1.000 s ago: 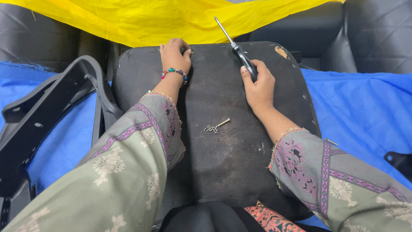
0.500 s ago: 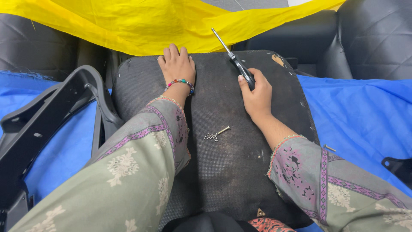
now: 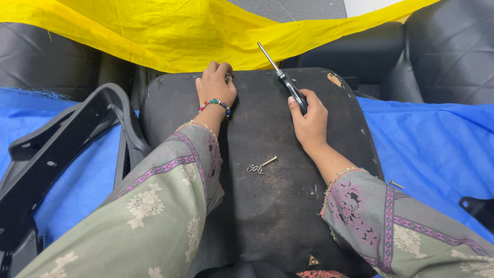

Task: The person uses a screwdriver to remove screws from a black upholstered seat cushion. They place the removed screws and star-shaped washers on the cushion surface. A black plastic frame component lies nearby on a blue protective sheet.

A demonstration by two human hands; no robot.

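A dark fabric-covered seat panel [image 3: 272,206] lies flat in front of me. My left hand [image 3: 216,85], with a beaded bracelet at the wrist, rests at its far edge with fingers curled over something small that I cannot make out. My right hand [image 3: 309,116] holds a screwdriver [image 3: 282,80] by its black handle, the metal shaft pointing away to the upper left. A small pile of screws with one longer brass bolt [image 3: 261,166] lies on the panel between my forearms.
A black plastic frame piece [image 3: 56,149] lies to the left on blue cloth [image 3: 427,139]. Yellow cloth [image 3: 170,31] drapes across the back. Black quilted seats [image 3: 447,51] stand at the rear corners. A loose screw [image 3: 396,184] lies on the blue cloth at the right.
My left hand has curled its fingers at the panel's far edge after lying flatter. My right hand keeps the screwdriver in roughly the same place. The view has shifted slightly.
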